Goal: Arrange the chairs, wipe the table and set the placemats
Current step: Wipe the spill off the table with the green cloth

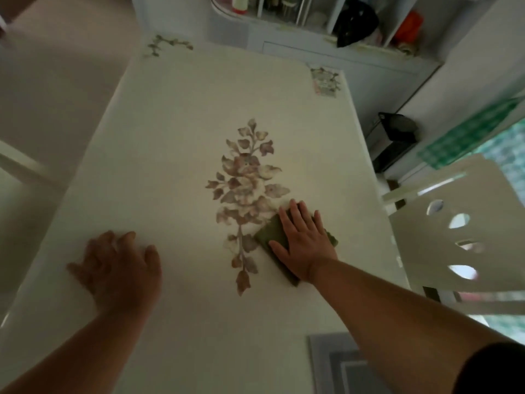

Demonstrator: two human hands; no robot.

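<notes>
A long white table (159,155) with a painted leaf spray down its middle fills the view. My right hand (304,240) lies flat, fingers spread, pressing a folded green cloth (270,234) onto the table just right of the spray's stem. My left hand (119,268) rests on the bare tabletop at the near left, fingers loosely spread and blurred, holding nothing. A grey placemat (338,365) lies at the near edge, partly under my right forearm. A white chair (454,237) with cut-out holes in its back stands at the table's right side.
Part of another white chair (22,166) shows at the left edge. A white cabinet (312,41) with shelves of items stands beyond the far end. A black object (395,137) sits on the floor to the right, near a green checked fabric (466,135).
</notes>
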